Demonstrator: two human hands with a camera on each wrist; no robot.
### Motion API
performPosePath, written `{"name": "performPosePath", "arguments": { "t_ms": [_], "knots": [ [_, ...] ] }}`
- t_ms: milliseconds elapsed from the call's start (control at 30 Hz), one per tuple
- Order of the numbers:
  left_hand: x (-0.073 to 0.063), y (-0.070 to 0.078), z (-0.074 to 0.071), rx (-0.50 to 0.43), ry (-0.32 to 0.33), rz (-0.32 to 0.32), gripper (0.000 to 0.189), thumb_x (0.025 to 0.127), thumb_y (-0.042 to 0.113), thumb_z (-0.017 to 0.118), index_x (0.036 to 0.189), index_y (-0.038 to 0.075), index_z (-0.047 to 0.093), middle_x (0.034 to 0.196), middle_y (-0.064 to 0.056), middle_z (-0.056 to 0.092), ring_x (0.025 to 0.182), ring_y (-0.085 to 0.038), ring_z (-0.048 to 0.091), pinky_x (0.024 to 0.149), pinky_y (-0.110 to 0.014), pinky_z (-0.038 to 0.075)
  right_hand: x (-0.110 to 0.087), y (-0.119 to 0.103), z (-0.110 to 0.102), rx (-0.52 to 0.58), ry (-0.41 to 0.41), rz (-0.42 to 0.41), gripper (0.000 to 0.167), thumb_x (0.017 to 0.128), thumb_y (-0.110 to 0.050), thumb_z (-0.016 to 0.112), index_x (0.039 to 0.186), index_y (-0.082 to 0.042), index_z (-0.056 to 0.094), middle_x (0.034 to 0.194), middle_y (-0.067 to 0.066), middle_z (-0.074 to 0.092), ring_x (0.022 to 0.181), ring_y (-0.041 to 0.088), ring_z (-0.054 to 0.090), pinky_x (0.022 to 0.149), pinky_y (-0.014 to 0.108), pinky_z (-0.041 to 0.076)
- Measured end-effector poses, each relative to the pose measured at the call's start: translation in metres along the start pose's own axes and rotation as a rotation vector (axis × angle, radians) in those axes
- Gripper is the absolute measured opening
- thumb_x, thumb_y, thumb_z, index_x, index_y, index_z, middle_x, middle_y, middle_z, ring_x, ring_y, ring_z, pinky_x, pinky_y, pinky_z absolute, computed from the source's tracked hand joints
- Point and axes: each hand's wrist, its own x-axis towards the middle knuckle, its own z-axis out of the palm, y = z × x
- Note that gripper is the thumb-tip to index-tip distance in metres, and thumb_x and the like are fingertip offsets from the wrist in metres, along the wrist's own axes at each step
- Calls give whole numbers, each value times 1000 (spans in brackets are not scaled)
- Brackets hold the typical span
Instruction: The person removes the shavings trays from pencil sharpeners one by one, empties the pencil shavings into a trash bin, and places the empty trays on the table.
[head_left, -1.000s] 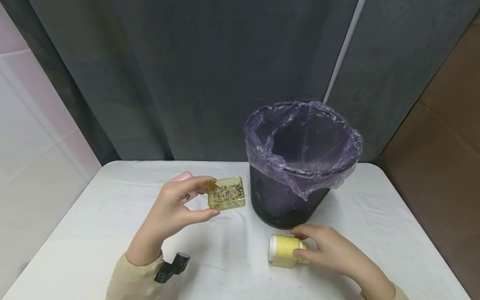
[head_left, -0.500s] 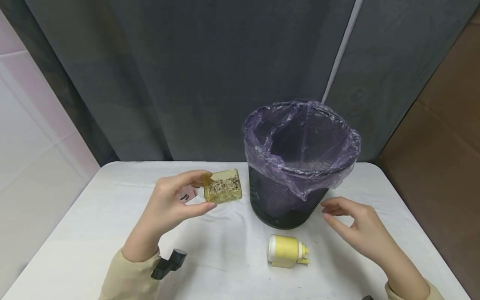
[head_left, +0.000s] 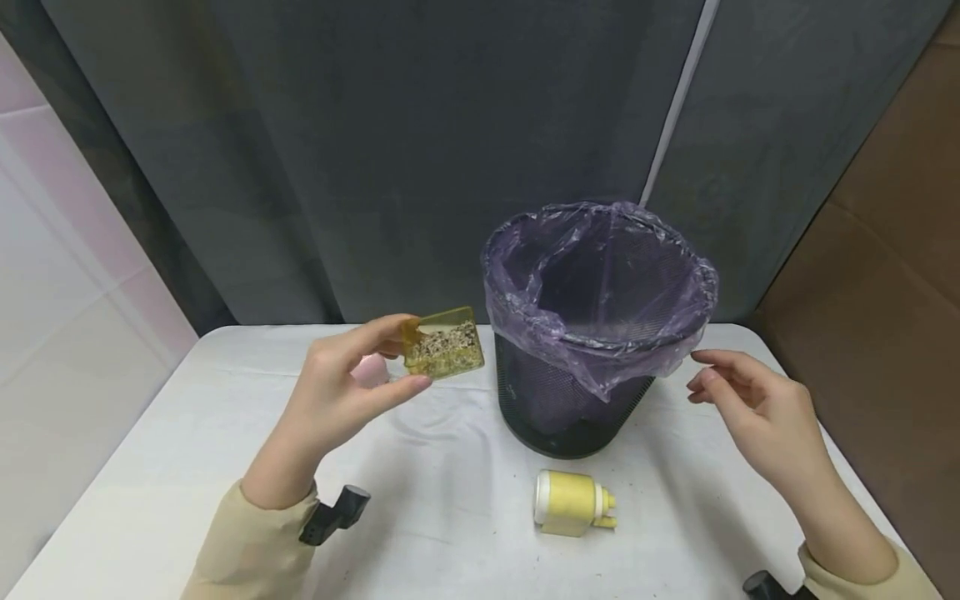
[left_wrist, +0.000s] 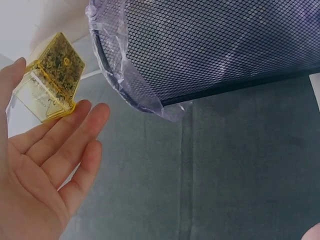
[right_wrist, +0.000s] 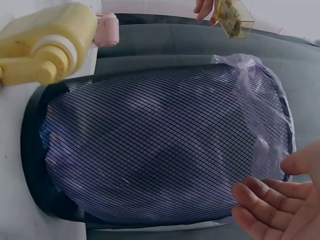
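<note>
Between thumb and fingers, my left hand [head_left: 330, 392] pinches a small see-through yellow shavings tray [head_left: 448, 343] at its left end. Pale and dark pencil shavings lie in the tray, which is tilted and raised left of the bin rim. My right hand [head_left: 776, 425] holds nothing; its fingers are loosely bent beside the right rim of the black mesh waste bin [head_left: 525, 379]. Whether the fingertips touch the bag cannot be told. A yellow and white crank pencil sharpener [head_left: 570, 504] lies on its side on the table in front of the bin.
A purple plastic bag [head_left: 517, 312] lines the bin and folds over its rim. Behind my left hand a pink object [right_wrist: 107, 30] is partly hidden. The white table [head_left: 450, 550] has small specks; a dark curtain [head_left: 375, 167] hangs behind.
My right hand has let go of the pencil sharpener and moved up and right to the bin's right rim. My left hand has raised the tray slightly, and the tray has tilted.
</note>
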Motion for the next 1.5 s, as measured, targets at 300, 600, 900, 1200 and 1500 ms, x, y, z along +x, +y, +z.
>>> {"name": "performPosePath", "arguments": {
  "t_ms": [300,600,900,1200,1500],
  "knots": [
    [12,3,-1,33,-3,-27,57,63,-4,84,116,-4,64,101,-9,70,86,-19,65,76,-21,49,12,0,-13,-44,31,16,24,96,-9,57,117,-7,67,81,-7,69,70,-4,63,56,15,43],
    [25,2,-1,66,-6,-101,54,68,2,85,118,-1,65,100,-6,70,88,-16,66,74,-23,51,27,0,-21,-64,-8,58,30,98,-17,55,122,-2,63,81,-7,70,69,-6,63,54,16,42],
    [36,1,5,85,6,-213,53,73,8,84,121,2,63,100,-7,70,84,-15,67,75,-29,53,48,2,-26,24,-106,172,42,100,-28,52,127,4,57,86,0,70,68,4,67,68,8,46],
    [43,1,10,78,1,-260,54,73,10,84,122,1,62,106,-8,69,81,-16,67,71,-31,52,61,8,-30,176,-199,272,51,100,-34,50,129,8,51,86,-5,69,74,12,69,73,12,49],
    [48,0,14,92,4,-287,53,75,16,83,122,1,62,106,-7,68,79,-13,67,71,-32,52,69,9,-29,244,-229,310,58,99,-36,50,131,12,46,84,-3,68,73,13,68,69,21,54]
  ]
}}
